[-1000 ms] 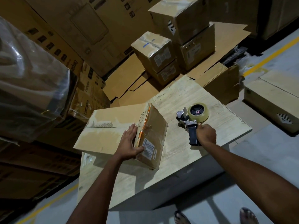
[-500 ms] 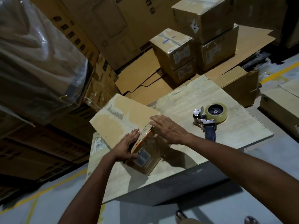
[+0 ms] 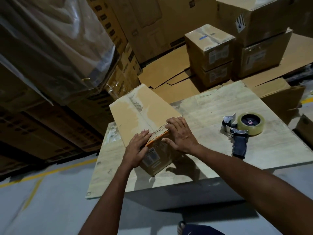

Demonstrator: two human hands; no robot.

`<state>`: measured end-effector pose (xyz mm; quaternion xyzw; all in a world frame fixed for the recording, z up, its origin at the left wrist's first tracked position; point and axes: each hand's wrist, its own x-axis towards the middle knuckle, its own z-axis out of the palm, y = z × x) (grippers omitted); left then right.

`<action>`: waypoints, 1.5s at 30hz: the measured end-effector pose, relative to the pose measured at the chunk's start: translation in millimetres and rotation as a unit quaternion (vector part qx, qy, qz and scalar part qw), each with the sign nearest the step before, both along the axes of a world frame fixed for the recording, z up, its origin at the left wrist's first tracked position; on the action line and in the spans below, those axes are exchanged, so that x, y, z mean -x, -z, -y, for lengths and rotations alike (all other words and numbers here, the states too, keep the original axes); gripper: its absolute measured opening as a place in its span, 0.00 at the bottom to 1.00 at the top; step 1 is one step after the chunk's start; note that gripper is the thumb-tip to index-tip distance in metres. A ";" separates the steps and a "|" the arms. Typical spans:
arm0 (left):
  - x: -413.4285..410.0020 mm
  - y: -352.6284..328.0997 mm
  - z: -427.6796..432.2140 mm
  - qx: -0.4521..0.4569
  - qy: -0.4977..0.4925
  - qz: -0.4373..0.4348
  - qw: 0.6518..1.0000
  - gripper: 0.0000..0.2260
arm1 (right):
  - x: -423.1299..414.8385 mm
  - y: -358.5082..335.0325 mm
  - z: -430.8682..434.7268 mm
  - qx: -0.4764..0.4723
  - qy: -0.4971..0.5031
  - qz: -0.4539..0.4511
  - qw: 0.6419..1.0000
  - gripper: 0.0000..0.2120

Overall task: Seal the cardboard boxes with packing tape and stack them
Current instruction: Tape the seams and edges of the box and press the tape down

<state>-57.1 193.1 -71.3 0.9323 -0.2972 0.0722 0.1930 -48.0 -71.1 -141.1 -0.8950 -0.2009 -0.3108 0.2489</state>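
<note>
your right hand [image 3: 182,136] has let go of the tape dispenser [image 3: 243,131] and now lies flat, fingers straight, on the right flap of the cardboard box [image 3: 135,112]. your left hand [image 3: 137,148], also flat, presses the other flap. the box sits at the left of the tabletop [image 3: 211,106], with the dispenser lying well to its right. with the flaps held shut, taping the seam looks next.

One brown cardboard box [image 3: 135,112], one pale wooden table [image 3: 211,106], one dark-handled clear-tape dispenser [image 3: 243,131], two hands: left hand [image 3: 137,148], right hand [image 3: 181,134]. Behind, two small stacked brown cartons [image 3: 210,46], two large stacked brown cartons [image 3: 260,60].
</note>
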 end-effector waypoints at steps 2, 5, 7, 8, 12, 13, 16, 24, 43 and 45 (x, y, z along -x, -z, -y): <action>1.3 6.2 -1.0 0.042 -0.033 0.016 0.998 0.27 | -2.8 3.8 -6.2 -0.029 0.013 0.019 0.999 0.28; 4.3 11.5 2.6 0.088 -0.093 0.035 0.991 0.24 | -9.6 8.3 -10.6 -0.039 0.030 0.044 0.998 0.27; 6.6 13.4 6.8 0.083 -0.114 0.062 0.988 0.22 | -14.7 13.3 -11.0 -0.029 0.037 0.063 0.997 0.29; 7.3 13.7 9.6 0.078 -0.121 0.073 0.987 0.21 | -16.2 15.8 -10.3 -0.022 0.035 0.071 0.997 0.30; 7.6 20.5 13.0 0.102 -0.152 0.114 0.976 0.16 | -16.7 24.6 -4.3 0.019 0.014 0.094 0.995 0.36; 7.6 21.4 13.3 0.124 -0.165 0.121 0.971 0.15 | -15.7 24.3 -2.0 0.031 0.008 0.092 0.995 0.38; 7.9 23.0 15.0 0.164 -0.197 0.127 0.958 0.13 | -12.2 21.1 6.6 0.067 -0.008 0.077 0.995 0.42; 7.7 17.5 14.7 0.143 -0.217 0.088 0.962 0.16 | -1.8 0.8 -18.2 -0.017 0.066 0.029 0.997 0.39; -8.2 -7.7 -2.3 0.008 -0.123 0.009 0.992 0.15 | 9.4 -32.7 14.6 0.058 -0.020 -0.056 0.997 0.31; -22.3 -14.1 -9.4 0.020 -0.094 0.004 0.995 0.14 | 7.3 -37.5 14.5 0.060 -0.040 -0.075 0.995 0.31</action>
